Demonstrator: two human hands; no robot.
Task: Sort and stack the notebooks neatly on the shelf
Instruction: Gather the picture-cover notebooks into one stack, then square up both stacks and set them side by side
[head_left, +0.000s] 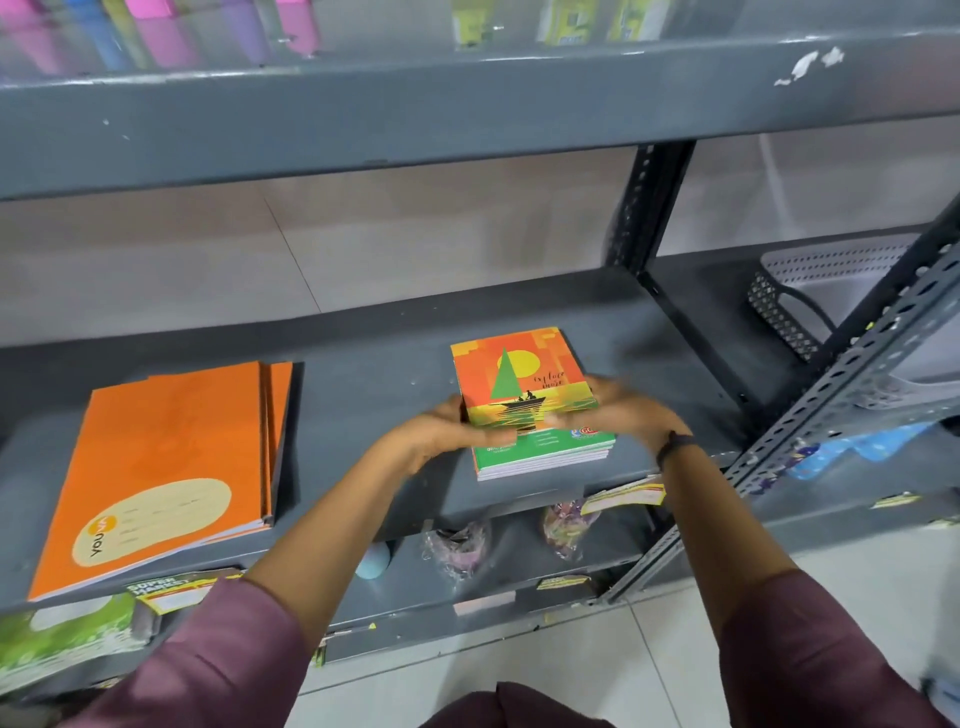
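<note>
A small stack of notebooks (540, 452) lies on the grey metal shelf (374, 364), right of centre. Its top notebook (514, 369) has an orange and yellow cover with a green sail and a boat, and sits a little askew on the green-covered ones below. My left hand (447, 431) grips the top notebook's left edge and my right hand (631, 408) grips its right edge, which is blurred. At the left of the same shelf lies a stack of large orange notebooks (166, 467), with one more orange cover sticking out on its right side.
A perforated grey upright (852, 384) slants across the right. Beyond it stands a white plastic basket (826, 280). The shelf above (467, 98) hangs low over the work area. Below are green notebooks (67, 639), wrapped packets (462, 545) and yellow price labels (623, 493).
</note>
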